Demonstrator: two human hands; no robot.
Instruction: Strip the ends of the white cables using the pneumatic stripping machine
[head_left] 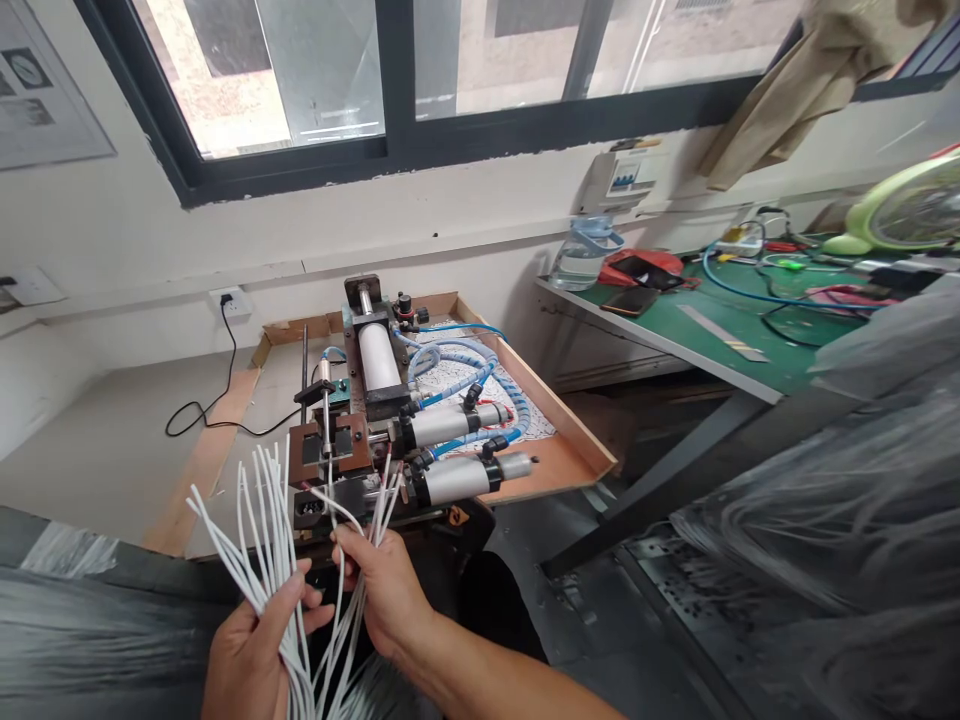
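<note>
My left hand point(259, 640) is closed round a thick bunch of white cables point(262, 520), whose ends fan out upward. To its right, my right hand point(386, 590) grips a smaller group of white cables point(384, 500) and pinches one cable between thumb and finger. The ends of this group lie close to the front of a pneumatic machine point(330, 450). That machine has a large upright cylinder point(376, 355) and two silver cylinders point(450, 425) pointing right. The lower lengths of both bunches run down between my hands and out of view.
A wooden-edged tray point(555, 420) surrounds the machine, with blue air hoses point(457, 360) coiled inside. On the right, a green table point(660, 340) bears a water jug point(585, 255), a phone point(630, 302) and a fan point(907, 205). Plastic-wrapped cable bundles point(810, 510) hang at the right.
</note>
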